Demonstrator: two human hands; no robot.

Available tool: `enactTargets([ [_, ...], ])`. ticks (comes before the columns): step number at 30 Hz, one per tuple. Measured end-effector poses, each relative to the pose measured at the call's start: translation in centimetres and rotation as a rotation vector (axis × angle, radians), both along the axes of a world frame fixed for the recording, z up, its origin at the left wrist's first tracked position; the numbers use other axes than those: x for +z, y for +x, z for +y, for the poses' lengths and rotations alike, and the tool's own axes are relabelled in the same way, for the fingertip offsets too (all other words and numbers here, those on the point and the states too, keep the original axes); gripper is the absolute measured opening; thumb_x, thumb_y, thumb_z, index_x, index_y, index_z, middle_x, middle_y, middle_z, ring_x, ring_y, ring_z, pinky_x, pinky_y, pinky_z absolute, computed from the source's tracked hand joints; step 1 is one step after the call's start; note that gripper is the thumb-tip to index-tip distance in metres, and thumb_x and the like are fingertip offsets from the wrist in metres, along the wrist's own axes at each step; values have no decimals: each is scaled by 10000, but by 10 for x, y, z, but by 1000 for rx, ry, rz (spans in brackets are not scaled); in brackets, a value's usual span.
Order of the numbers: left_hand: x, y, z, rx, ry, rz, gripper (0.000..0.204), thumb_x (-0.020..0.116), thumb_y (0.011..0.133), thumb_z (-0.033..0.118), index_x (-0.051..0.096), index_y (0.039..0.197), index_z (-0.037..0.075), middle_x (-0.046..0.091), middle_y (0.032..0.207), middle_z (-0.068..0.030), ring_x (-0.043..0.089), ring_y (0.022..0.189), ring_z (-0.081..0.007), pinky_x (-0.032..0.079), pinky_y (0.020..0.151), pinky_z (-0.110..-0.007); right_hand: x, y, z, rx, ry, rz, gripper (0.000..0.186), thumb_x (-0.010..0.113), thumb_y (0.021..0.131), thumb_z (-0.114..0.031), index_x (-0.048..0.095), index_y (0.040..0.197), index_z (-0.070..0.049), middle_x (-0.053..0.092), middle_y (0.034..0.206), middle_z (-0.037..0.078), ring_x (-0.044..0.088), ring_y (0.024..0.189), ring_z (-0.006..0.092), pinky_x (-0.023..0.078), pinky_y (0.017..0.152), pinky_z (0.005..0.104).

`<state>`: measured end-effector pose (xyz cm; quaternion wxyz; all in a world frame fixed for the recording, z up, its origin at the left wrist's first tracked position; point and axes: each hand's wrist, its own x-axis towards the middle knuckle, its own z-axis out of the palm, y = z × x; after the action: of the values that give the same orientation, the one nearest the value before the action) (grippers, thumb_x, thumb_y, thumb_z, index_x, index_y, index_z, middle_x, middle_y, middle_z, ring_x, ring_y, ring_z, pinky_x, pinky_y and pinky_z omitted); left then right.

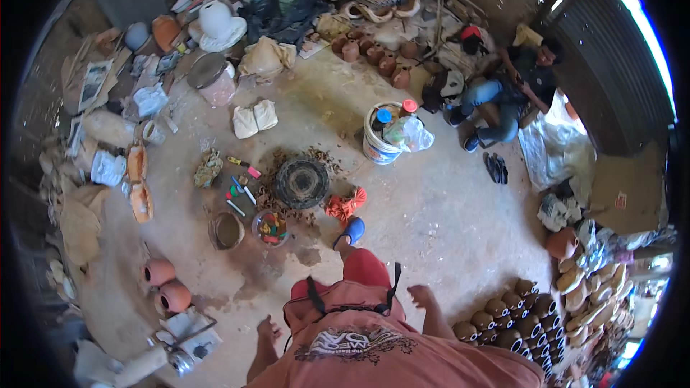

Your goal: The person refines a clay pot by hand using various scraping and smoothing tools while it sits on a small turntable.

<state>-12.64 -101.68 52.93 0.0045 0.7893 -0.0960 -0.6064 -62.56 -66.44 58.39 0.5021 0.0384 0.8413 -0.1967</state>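
Note:
My left hand (269, 329) hangs beside my body with loosely spread fingers and nothing in it. My right hand (422, 296) is held out on the other side, fingers apart and empty. On the floor ahead lies a round black wheel (302, 182) with brown scraps around it. Beside it are a clear bowl (269, 228) of colourful pieces, a bowl of brownish contents (227, 231) and several scattered pens and small tools (241, 191). An orange-red cloth (346, 205) lies near my blue shoe (351, 231). Neither hand touches any of these.
A white bucket (379, 149) with bottles and a plastic bag stands ahead. Many dark pots (514, 320) crowd the right, and two reddish pots (174, 295) lie at left. A person (503, 93) sits at the far right near black sandals (496, 168).

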Motion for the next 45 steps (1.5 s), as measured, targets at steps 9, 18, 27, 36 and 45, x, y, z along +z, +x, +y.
enactTargets([
  [9,55,-242,-141,-357,-319,255,653,633,1042,534,449,1561,183,612,1410,-102,665,1135,-311,545,935,-473,-10,-320,-223,364,-166,437,682,704,955,-561,670,1432,-75,718,1313,278,681,1251,425,533,1083,492],
  [18,91,-383,-395,-341,-553,144,446,680,1040,466,569,1395,220,680,1267,-25,686,1015,-223,537,793,-371,-6,-330,-334,126,-288,330,594,706,981,-497,691,1402,-78,748,1202,290,716,1164,434,559,1012,491],
  [27,-5,-564,-642,-599,-272,302,233,648,1058,410,637,969,194,544,724,38,531,589,-122,434,499,-289,-65,-243,-344,-556,280,-245,370,669,1000,-453,687,1146,-114,637,903,83,668,709,264,521,545,431],
  [36,84,-859,-950,-737,-501,349,633,690,1034,507,521,1525,145,661,1363,-85,693,1133,-257,556,852,-357,24,-386,-606,-822,84,-35,492,724,990,-404,667,1363,-89,737,1078,106,742,843,258,588,665,418],
  [45,117,-1085,-1026,-988,-375,488,953,600,1008,704,262,1712,159,443,1676,-132,492,1454,-431,430,1146,-531,-11,-468,-758,-612,-62,213,507,690,997,-438,740,1303,-36,784,1107,183,759,986,290,582,822,401],
])
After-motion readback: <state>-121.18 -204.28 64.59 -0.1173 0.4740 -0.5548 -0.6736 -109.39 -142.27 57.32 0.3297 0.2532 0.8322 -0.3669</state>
